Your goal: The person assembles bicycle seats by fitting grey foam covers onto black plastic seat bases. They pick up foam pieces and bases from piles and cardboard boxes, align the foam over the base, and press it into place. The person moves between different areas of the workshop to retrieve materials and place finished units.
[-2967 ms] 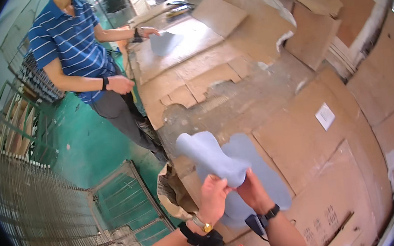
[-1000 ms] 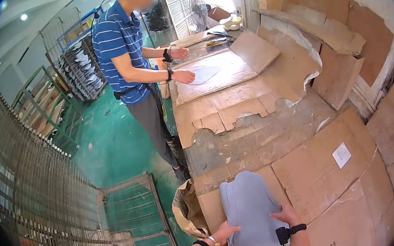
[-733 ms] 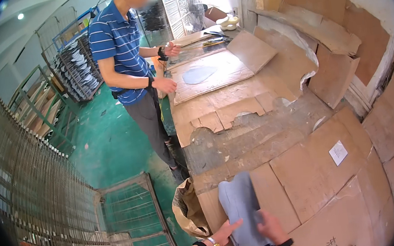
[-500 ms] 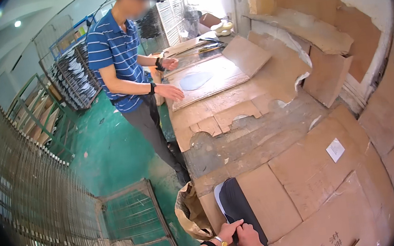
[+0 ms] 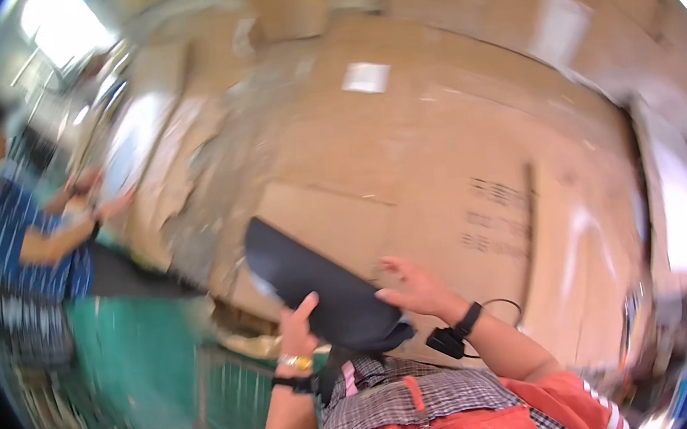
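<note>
A: And it's black in the middle, that sheet (image 5: 317,281), with a pale grey sliver along its left edge!
B: Brown cardboard (image 5: 421,150) across the centre, white label (image 5: 366,77) near the top.
A: Down below, a dark-and-white checked apron (image 5: 432,397) over orange-red clothing (image 5: 542,399)!
B: Far left, blue, white-striped shirt (image 5: 11,231); green floor (image 5: 133,340), lower left!

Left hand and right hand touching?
Apart. The head view shows the dark sheet filling a clear gap between the left hand, on its left side, and the right hand, on its right.
</note>
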Motion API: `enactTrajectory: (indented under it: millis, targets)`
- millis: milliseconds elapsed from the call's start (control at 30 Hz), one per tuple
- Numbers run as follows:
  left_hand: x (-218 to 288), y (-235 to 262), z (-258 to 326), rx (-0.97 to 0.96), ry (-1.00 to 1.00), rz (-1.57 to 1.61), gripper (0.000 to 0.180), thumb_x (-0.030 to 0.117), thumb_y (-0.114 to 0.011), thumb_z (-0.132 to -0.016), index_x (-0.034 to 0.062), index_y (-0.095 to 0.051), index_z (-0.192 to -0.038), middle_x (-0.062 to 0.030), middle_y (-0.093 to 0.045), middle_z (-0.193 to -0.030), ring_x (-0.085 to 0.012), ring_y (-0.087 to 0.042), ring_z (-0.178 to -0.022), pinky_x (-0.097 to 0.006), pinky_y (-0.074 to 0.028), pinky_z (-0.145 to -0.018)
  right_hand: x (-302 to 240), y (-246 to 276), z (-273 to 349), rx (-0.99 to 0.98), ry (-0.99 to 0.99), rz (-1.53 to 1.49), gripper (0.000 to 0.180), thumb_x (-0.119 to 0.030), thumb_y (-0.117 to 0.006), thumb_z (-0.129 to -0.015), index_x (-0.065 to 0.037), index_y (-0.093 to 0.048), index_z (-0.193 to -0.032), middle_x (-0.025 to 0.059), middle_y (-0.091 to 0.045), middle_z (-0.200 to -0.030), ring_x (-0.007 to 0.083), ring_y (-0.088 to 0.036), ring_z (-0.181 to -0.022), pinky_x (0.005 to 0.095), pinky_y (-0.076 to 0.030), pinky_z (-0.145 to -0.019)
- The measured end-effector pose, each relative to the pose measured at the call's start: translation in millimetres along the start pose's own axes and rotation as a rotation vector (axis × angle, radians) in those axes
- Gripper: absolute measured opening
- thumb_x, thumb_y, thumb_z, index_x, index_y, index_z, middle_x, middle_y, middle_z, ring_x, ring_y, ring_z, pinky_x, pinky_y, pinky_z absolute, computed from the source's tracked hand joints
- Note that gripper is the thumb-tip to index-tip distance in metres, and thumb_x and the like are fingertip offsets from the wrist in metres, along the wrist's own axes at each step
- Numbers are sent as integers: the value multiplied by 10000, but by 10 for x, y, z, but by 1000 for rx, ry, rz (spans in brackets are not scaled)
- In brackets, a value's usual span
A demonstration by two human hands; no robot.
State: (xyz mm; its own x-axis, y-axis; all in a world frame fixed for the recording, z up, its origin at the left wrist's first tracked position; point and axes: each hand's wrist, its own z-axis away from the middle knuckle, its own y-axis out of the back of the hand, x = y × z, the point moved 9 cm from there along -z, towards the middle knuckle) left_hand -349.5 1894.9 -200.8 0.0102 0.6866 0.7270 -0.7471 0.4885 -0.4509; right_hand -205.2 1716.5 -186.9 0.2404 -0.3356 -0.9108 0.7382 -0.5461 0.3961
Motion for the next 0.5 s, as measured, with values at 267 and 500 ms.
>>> enactTrajectory:
  millis: [267, 500]
  targets:
    - [-668, -1282, 808, -576, 181, -373, 496, 126, -590, -840, -49, -403, -1264, -186, -545, -1185, -302, -570, -1055, -417, -481, -919, -71, 203, 1219, 8, -8, -712, 778, -215, -699, -712, 0, -332, -1363, 157, -562, -1186, 204, -539, -1063, 318, -446, -907]
    - [-2010, -1957, 1494, -902, 622, -736, 483, 135, -611, -841, -28, -434, -1260, -159, -554, -1176, -274, -562, -1055, -396, -481, -905, 505, 622, 2872, 639, -157, -674, 670, -190, -678, -724, 31, -397, -1291, 163, -580, -1134, 220, -566, -1011, 314, -459, -884]
